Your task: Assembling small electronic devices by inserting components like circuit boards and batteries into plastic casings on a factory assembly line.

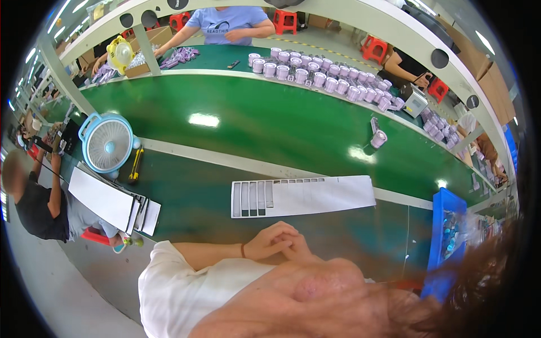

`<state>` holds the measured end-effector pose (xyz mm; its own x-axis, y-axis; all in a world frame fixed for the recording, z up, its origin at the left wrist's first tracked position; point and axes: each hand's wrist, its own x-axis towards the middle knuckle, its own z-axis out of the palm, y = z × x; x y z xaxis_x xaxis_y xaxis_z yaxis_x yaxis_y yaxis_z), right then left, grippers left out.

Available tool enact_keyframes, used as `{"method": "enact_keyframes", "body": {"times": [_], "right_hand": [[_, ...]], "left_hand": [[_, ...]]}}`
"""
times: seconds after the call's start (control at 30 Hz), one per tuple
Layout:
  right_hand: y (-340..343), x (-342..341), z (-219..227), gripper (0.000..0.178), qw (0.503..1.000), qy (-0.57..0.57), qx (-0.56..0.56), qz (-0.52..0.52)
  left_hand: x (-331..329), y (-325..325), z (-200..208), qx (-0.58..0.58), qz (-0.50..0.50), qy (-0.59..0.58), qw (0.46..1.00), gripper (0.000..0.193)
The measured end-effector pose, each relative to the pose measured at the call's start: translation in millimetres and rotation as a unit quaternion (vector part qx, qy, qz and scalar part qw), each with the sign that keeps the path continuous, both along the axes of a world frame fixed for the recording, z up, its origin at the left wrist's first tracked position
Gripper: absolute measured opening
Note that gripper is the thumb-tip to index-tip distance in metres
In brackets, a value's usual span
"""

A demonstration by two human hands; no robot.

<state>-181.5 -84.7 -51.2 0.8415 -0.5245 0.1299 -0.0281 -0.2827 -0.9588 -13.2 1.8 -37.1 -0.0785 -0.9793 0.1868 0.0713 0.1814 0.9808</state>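
Observation:
My left hand (269, 240) and my right hand (297, 248) are clasped together at the near edge of the workbench (191, 208). Their fingers are folded over each other, and no object shows between them. A dark band (243, 250) circles my left wrist. Just beyond the hands lies a long white sheet (321, 196). Its left end has a grid of rectangular cut-outs, with a row of small slots along the far edge.
Left: a blue fan (110, 146), a yellow-black cutter (136, 165), stacked white sheets (104, 191). Beyond runs a green conveyor belt (236, 107) with one lilac device (378, 138). Lilac devices (315, 70) crowd the far bench. A blue bin (442, 225) stands right. Co-workers sit around.

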Motion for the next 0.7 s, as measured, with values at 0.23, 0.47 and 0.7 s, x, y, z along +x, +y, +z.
{"method": "enact_keyframes", "body": {"times": [0.23,0.47,0.7], "right_hand": [[1,-3,-4,0.018,1.000,0.015,-0.012,0.025],[2,1,0,0.012,0.998,-0.021,-0.049,0.019],[-6,4,16,0.013,0.996,-0.036,-0.083,0.016]], "left_hand": [[3,1,-3,-0.027,-0.007,-0.003,1.000,0.032],[9,2,12,-0.088,0.021,-0.078,0.993,0.034],[96,21,231,-0.522,0.222,0.010,0.823,0.041]]}}
